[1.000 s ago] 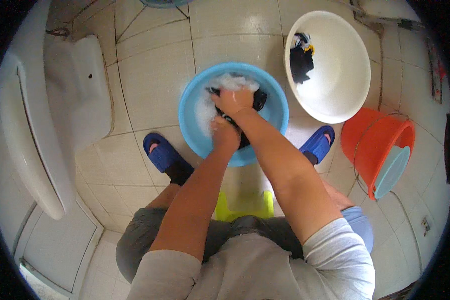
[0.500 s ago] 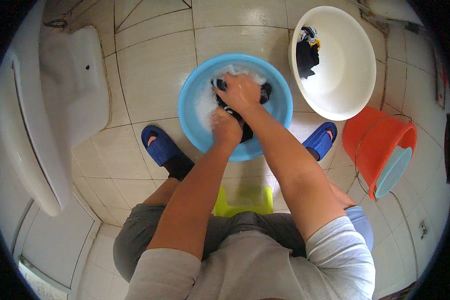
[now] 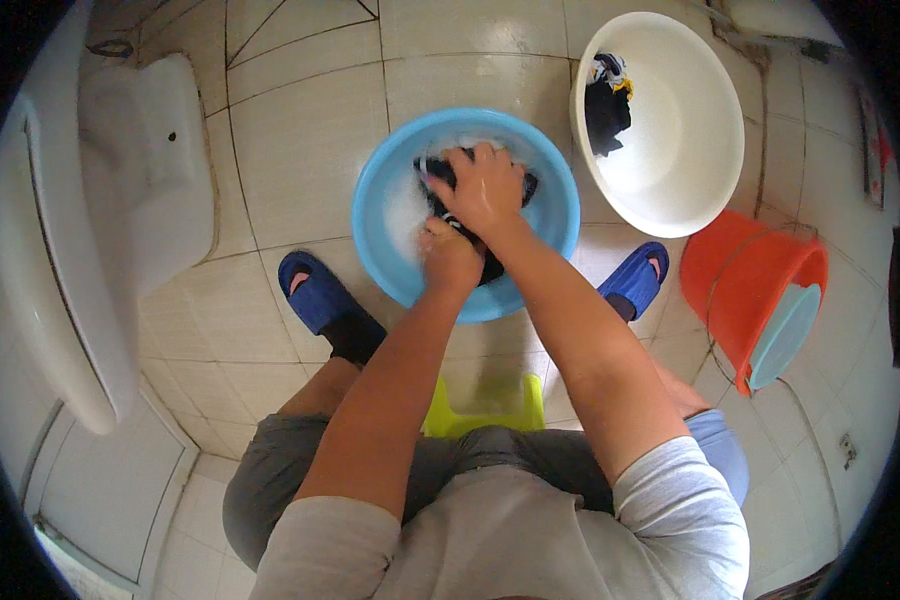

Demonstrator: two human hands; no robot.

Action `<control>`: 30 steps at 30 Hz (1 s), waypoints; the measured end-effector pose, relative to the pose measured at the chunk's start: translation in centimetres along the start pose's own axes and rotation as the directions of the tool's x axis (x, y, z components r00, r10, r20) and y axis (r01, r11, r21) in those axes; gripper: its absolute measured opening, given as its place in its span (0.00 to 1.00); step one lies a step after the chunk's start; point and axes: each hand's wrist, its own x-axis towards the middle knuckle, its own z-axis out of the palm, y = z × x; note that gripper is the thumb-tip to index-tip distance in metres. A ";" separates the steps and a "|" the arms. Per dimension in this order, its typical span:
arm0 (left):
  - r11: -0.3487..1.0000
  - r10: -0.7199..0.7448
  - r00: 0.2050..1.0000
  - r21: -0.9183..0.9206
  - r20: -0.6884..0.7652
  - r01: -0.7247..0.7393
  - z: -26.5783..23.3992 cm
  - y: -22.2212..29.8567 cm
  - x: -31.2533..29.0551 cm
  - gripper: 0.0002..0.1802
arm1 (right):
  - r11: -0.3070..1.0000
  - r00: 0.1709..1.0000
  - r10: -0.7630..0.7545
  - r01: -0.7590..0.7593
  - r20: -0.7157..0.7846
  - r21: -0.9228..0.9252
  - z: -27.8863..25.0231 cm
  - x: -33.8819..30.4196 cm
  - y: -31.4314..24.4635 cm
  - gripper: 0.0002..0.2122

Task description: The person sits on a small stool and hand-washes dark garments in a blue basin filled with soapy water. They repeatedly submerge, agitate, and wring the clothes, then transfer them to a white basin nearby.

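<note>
A black garment (image 3: 492,268) with some white on it lies in soapy water in a round light-blue basin (image 3: 367,225). My left hand (image 3: 450,256) is closed on its near part, at the basin's near left, with the fingertips partly hidden. Just beyond and to the right, my right hand (image 3: 487,192) presses down on the same garment from above. Its thumb is held apart at the left and its fingers bend over the cloth; what lies beneath the palm is hidden. White suds (image 3: 403,215) float along the basin's left side.
At the upper right stands a large white basin (image 3: 685,150) with dark clothing (image 3: 606,110) inside. An orange bucket (image 3: 720,280) with a pale-blue piece (image 3: 785,335) at its mouth is near my right foot. A yellow-green stool (image 3: 485,420) shows between my legs. White ceramic fixture (image 3: 185,190) at left.
The right hand's fingers have shifted slightly and spread further over the garment. The left hand keeps its hold in nearly the same place. The whole view has shifted slightly.
</note>
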 end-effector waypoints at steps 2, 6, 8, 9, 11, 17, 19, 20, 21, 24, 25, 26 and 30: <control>1.000 -0.019 0.998 0.014 -0.054 0.020 -1.1 1.1 -0.4 0.48 | 0.981 0.987 0.157 -0.160 0.035 0.114 -0.4 1.7 -0.9 0.27; 0.972 -0.012 1.000 -0.236 0.021 0.016 -3.8 2.1 -0.7 0.36 | 0.810 0.955 0.295 -0.243 -0.013 0.534 -3.1 0.3 0.8 0.31; 0.882 -0.155 0.960 -0.405 0.231 0.240 -5.3 2.4 0.1 0.22 | 0.725 0.940 0.340 -0.265 0.004 0.636 -4.4 -1.9 2.7 0.32; 0.733 -0.156 0.906 -0.569 0.393 0.373 -6.3 2.3 0.0 0.22 | 0.588 0.928 0.359 -0.310 0.102 0.747 -5.0 -2.8 3.5 0.31; 0.312 -0.041 0.715 -0.671 0.698 0.673 -8.3 2.8 0.1 0.23 | 0.250 0.867 0.381 -0.431 0.321 0.867 -6.1 -5.0 4.6 0.30; 0.397 -0.124 0.552 -0.469 0.824 0.789 -13.5 5.0 -2.8 0.26 | -0.570 0.845 0.144 -0.355 0.516 0.741 -5.9 -8.3 4.8 0.26; 0.526 -0.176 0.525 -0.372 0.832 0.765 -14.0 5.1 -3.5 0.26 | -0.480 0.837 0.149 -0.403 0.526 0.779 -5.1 -7.8 4.9 0.26; 0.564 -0.108 0.534 -0.391 0.838 0.727 -13.9 4.9 -3.7 0.29 | -0.339 0.846 0.254 -0.375 0.468 0.863 -4.6 -7.5 5.0 0.26; 0.605 -0.073 0.562 -0.411 0.824 0.682 -13.7 4.4 -3.8 0.33 | -0.199 0.824 0.352 -0.397 0.443 0.896 -4.2 -7.1 5.1 0.26; 0.739 0.143 0.631 -0.506 0.762 0.444 -11.7 3.1 -2.9 0.43 | 0.456 0.925 0.369 -0.097 -0.089 0.885 -3.5 -7.2 5.0 0.29; 0.821 0.141 0.723 -0.488 0.676 0.296 -11.0 2.7 -2.6 0.43 | 0.659 0.937 0.270 -0.013 -0.220 0.752 -3.5 -7.4 4.7 0.30; 0.879 0.190 0.792 -0.459 0.580 0.126 -10.3 2.5 -2.1 0.44 | 0.817 0.922 0.181 0.053 -0.343 0.574 -3.5 -7.9 4.2 0.31; 0.993 0.106 0.944 0.022 0.312 -0.119 -8.3 2.7 -2.2 0.48 | 0.995 0.966 -0.052 0.070 -0.252 0.064 -4.0 -9.2 1.5 0.28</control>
